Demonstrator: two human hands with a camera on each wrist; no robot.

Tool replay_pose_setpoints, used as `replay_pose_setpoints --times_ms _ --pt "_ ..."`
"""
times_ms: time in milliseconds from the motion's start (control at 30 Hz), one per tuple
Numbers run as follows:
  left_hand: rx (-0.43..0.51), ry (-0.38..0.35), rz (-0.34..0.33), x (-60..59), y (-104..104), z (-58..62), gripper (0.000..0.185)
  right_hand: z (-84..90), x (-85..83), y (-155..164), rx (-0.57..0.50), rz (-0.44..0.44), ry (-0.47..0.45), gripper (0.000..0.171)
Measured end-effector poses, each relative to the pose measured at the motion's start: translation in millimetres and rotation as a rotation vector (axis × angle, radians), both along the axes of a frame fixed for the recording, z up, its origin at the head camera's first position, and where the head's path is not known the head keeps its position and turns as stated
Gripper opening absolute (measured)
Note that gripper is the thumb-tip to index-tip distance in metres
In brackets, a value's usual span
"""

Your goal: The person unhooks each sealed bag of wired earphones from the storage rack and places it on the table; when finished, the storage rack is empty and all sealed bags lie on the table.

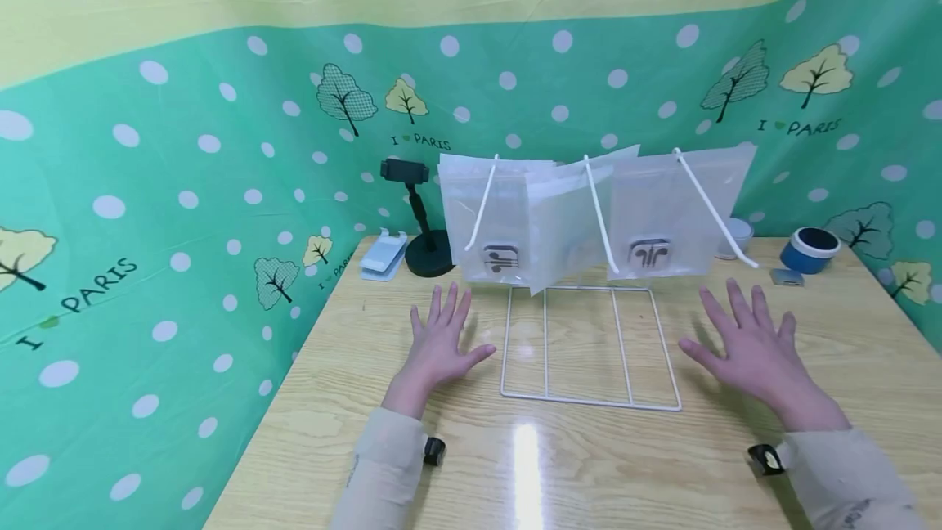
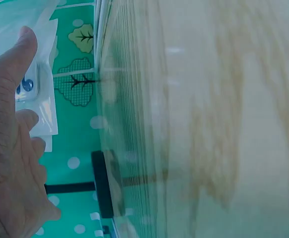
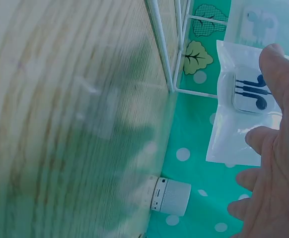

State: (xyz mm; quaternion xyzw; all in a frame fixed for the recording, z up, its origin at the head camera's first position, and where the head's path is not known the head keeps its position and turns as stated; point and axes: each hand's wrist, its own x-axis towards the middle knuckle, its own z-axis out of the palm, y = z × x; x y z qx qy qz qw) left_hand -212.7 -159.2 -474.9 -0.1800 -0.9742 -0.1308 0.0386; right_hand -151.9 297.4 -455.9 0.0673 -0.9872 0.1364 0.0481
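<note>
My left hand (image 1: 437, 346) is spread with straight fingers over the table, just left of a white wire rack (image 1: 591, 404), and holds nothing. On the rack's other side my right hand (image 1: 754, 346) is spread the same way, also holding nothing. Three white prongs rise at the back of the rack, with translucent bags hanging on them: a left bag (image 1: 459, 211), a middle bag (image 1: 562, 227) and a right bag (image 1: 625, 211). Boxed earphones (image 1: 650, 253) show through the right bag, and clearly in the right wrist view too (image 3: 253, 91). Another earphone case (image 1: 501, 258) shows in the left bag.
Back left stand a black phone stand (image 1: 429, 254) and a light blue folding holder (image 1: 384, 255). At the back right are a white cylinder (image 1: 736, 237), a blue-and-white round container (image 1: 809, 252) and a small grey-blue flat item (image 1: 787, 277). A polka-dot cloth (image 1: 184, 199) hangs behind the table.
</note>
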Motion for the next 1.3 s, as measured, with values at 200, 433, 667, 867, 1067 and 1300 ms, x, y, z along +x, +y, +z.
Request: replay_pose_setpoints --times_ms 200,433,667,867,1067,1300 --pt "0.015 -0.010 0.026 -2.8 -1 1.2 0.099 -2.0 2.7 -5 -0.013 0.008 -0.036 0.094" --pt "0.160 -0.030 0.084 -11.0 -5 3.6 0.086 -11.5 6.2 -12 -0.041 0.063 -0.096 0.096" --pt "0.552 -0.061 0.131 -22.8 -4 16.1 0.062 -16.2 10.8 -26 -0.107 0.146 -0.179 0.094" --pt "0.837 -0.076 0.178 -38.5 1 32.3 0.047 -23.3 13.6 -28 -0.130 0.177 -0.228 0.106" --pt "0.865 -0.029 0.211 -56.8 8 40.6 0.040 -26.3 15.4 -24 -0.175 0.202 -0.247 0.111" --pt "0.872 0.028 0.260 -67.2 16 40.6 0.033 -27.8 15.2 -19 -0.202 0.231 -0.273 0.110"
